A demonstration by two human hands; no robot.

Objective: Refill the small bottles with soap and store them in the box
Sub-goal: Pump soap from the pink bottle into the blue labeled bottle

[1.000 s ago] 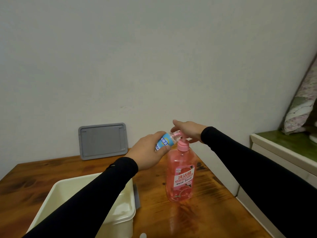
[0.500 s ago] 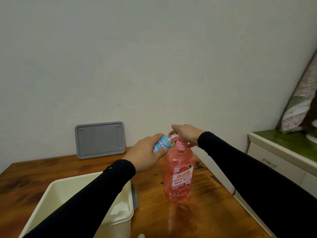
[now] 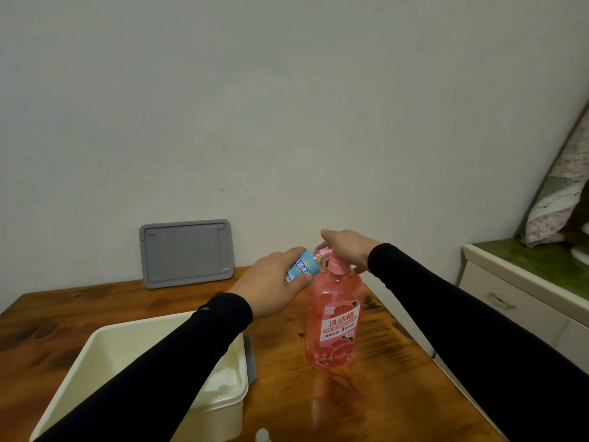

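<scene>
A tall pink soap bottle (image 3: 334, 323) with a pump stands upright on the wooden table (image 3: 366, 406). My left hand (image 3: 271, 287) grips a small clear bottle with a blue label (image 3: 302, 266), tilted with its open mouth at the pump's spout. My right hand (image 3: 347, 248) rests flat on top of the pump head, fingers straight. A cream plastic box (image 3: 223, 400) sits at the lower left, partly hidden under my left sleeve.
A grey lid (image 3: 186, 253) leans against the wall at the table's back. A small white cap (image 3: 263, 435) shows at the bottom edge. A cream cabinet with a green top (image 3: 526, 282) stands to the right, beyond the table's edge.
The pump head rose slightly after being pressed lower half a second ago. Both hands keep their places at the spout.
</scene>
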